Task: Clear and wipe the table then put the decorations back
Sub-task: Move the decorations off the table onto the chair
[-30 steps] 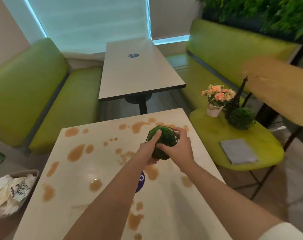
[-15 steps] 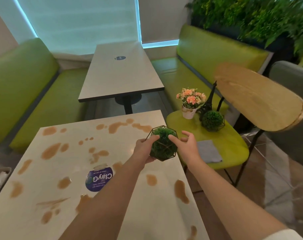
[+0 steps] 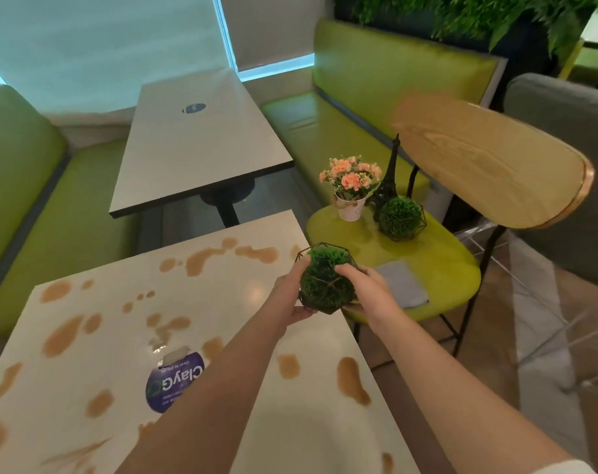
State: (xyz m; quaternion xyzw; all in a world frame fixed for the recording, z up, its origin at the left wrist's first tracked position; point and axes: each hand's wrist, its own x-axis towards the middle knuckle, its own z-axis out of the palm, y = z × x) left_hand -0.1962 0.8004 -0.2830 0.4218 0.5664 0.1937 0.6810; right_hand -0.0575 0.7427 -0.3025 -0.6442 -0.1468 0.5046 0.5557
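A green moss ball in a dark wire frame [image 3: 326, 280] is held above the right edge of the white table [image 3: 126, 340], which carries many brown spill marks. My left hand [image 3: 290, 292] grips the ball's left side and my right hand [image 3: 367, 289] grips its right side. On the yellow-green chair seat [image 3: 437, 265] to the right stand a white pot of pink flowers [image 3: 350, 186], a black Eiffel Tower figure [image 3: 391, 172] and a second wire-framed moss ball [image 3: 400, 218]. A grey cloth [image 3: 405, 285] lies on the seat's near part.
A round blue sticker [image 3: 174, 384] sits mid-table. The chair has a wooden backrest [image 3: 489, 159]. Behind stand a second grey table [image 3: 201, 142] and green benches [image 3: 359, 97] on both sides. A grey chair [image 3: 564, 159] is at the far right.
Both hands have carried the moss ball from over the table's middle rightward to its right edge, nearer the chair seat. My view has turned right, and the bin at the left has left the frame.
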